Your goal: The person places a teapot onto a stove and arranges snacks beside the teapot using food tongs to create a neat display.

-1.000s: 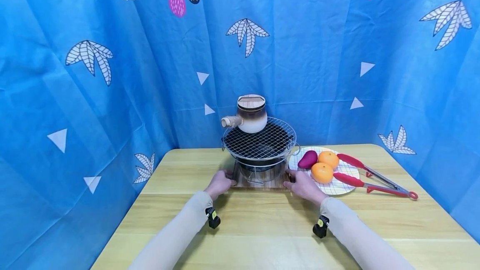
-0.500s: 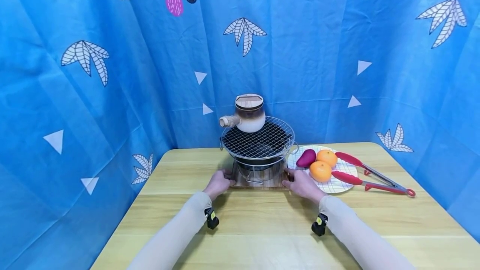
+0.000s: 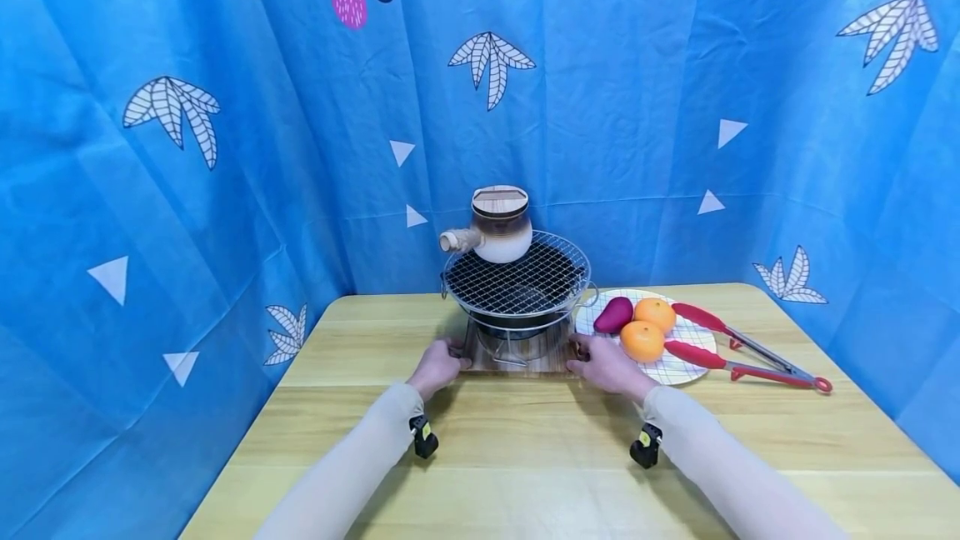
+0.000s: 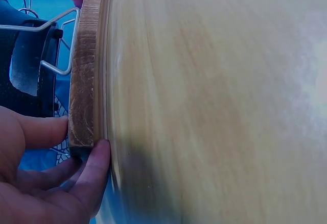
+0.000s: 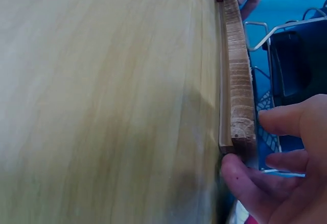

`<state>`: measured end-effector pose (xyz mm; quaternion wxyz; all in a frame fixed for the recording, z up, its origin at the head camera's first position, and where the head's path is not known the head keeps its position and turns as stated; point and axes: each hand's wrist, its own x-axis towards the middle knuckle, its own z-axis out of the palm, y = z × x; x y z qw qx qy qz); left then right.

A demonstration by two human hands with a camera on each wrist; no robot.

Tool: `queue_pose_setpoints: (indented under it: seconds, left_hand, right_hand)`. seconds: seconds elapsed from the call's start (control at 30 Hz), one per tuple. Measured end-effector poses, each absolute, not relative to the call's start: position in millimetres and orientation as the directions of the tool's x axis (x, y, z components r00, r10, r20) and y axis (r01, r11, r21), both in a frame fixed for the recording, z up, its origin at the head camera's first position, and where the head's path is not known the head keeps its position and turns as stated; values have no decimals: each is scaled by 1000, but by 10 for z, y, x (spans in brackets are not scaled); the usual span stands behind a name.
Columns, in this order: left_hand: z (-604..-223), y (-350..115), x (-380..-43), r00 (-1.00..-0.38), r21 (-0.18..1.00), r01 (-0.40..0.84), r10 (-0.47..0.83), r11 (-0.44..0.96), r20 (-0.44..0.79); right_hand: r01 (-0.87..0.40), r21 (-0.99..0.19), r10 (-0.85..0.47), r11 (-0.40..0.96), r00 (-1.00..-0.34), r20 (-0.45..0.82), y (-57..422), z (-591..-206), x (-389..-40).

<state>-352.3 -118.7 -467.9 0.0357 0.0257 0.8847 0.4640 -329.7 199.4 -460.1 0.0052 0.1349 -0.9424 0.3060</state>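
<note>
The wooden board point(image 3: 551, 366) is placed near the far edge of the desk point(image 3: 517, 440), with the whole cooking set already stacked on it. From what is shown, the positioning seems nearly complete; only the release of the board appears to be left. Whether its full weight is taken by the desk cannot be told.

The board is held at both near corners by the two hands. By the left hand point(image 3: 435, 369) one corner is pinched, thumb set against one side and fingers curled at the lower edge; the opposite corner is held likewise by the right hand point(image 3: 609, 367). Both are parted only about the board's thickness.

On the board the black stove point(image 4: 48, 83) is stood, topped by a round wire grate point(image 3: 551, 282). No food is seen on the mesh. Toward its back left, an upright pot point(image 3: 504, 247) is carried, covered by its wooden lid point(image 3: 500, 201), so its contents are hidden.

Right of the stove, a purple piece of produce point(image 3: 614, 315) and two orange fruits point(image 3: 642, 342) are held on a plate point(image 3: 678, 372). Red tongs point(image 3: 780, 379) are laid with spread tips over its rim.
</note>
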Motion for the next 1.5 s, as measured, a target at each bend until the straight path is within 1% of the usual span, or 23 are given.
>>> queue_pose_setpoints:
  seconds: [0.23, 0.37, 0.57, 0.73, 0.93, 1.1, 1.27, 1.5]
  left_hand:
    - [-4705, -1201, -3535, -996, 832, 21, 88, 554, -34]
    - [-4711, -1208, -3540, -995, 832, 24, 90, 555, -31]
    - [-4720, -1210, -3548, -995, 837, 16, 91, 547, -40]
    - [-4714, -1203, -3545, -995, 827, 34, 93, 560, -22]
    - [-4701, -1205, -3530, -994, 835, 20, 97, 550, -40]
    - [-4700, -1204, -3526, -995, 828, 29, 97, 559, -31]
    - [-4693, -1196, -3524, -995, 822, 34, 95, 569, -24]
    - [-4679, -1205, -3507, -995, 831, 10, 89, 556, -48]
  right_hand:
    - [-258, -539, -228, 802, -966, 122, 2061, -4473, -3196]
    - [-250, -524, -225, 815, -968, 113, 2093, -4405, -3145]
    - [-278, -502, -249, 819, -960, 126, 2141, -4337, -3076]
    - [-285, -488, -254, 825, -958, 130, 2209, -4285, -3020]
    - [-291, -445, -254, 847, -957, 144, 2334, -4219, -2954]
    - [-279, -444, -242, 852, -960, 141, 2452, -4172, -2900]
    - [-290, -414, -251, 863, -957, 149, 2574, -4123, -2846]
    - [-291, -402, -245, 868, -956, 163, 2754, -4050, -2780]
